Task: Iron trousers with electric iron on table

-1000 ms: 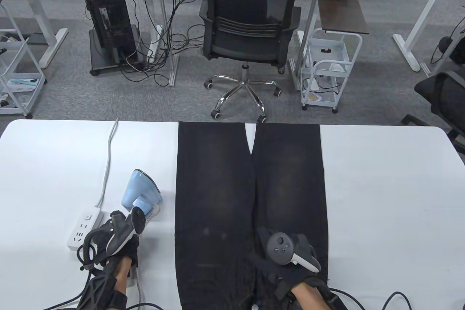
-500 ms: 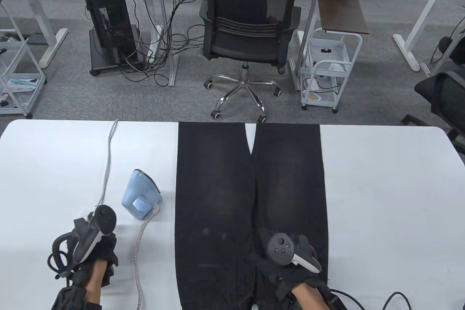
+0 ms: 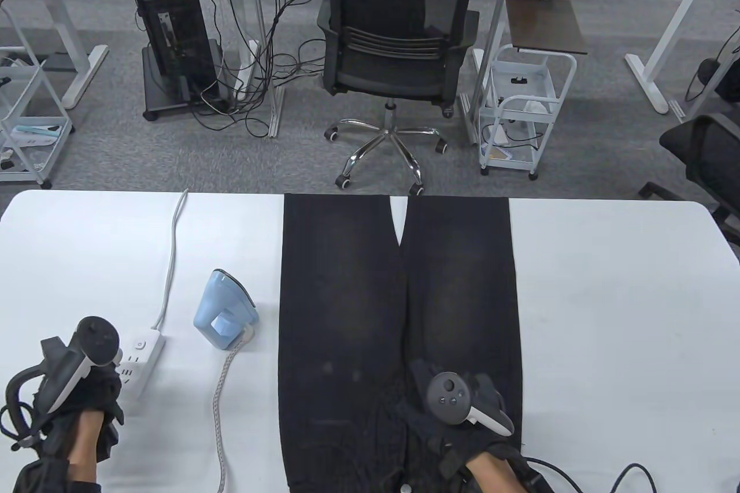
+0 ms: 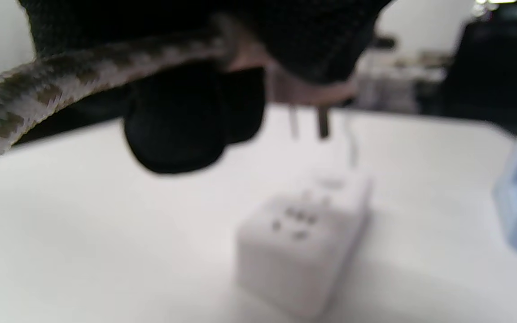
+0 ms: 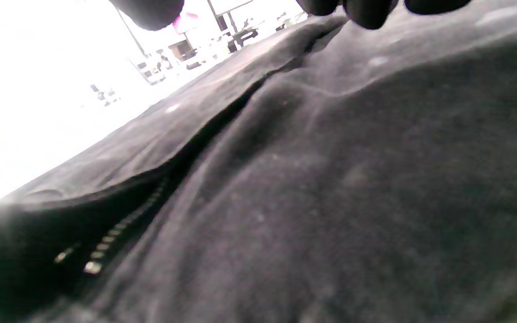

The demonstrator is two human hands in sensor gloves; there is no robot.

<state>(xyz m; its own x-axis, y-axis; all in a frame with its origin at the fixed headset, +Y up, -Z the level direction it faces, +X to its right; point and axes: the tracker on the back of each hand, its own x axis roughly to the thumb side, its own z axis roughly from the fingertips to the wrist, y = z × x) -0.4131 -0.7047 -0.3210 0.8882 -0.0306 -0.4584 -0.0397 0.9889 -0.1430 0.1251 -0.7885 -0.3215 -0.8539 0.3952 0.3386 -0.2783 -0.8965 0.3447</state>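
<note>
Leaving the blue iron (image 3: 225, 308) standing beside the black trousers (image 3: 399, 337), left hand (image 3: 81, 400) now pinches its plug (image 4: 303, 92) above the power strip (image 4: 303, 242); ironing awaits power. Right hand (image 3: 457, 406) rests flat on trousers

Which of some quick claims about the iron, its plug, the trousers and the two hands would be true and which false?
1. The left hand holds the iron's plug above the power strip. True.
2. The plug is already pushed into the power strip. False: its prongs hang clear above the sockets.
3. The blue electric iron stands on the table, left of the black trousers. True.
4. The right hand grips the iron. False: it rests on the trousers near the zipper.
5. The trousers are folded in a pile. False: they lie flat, legs pointing away.
</note>
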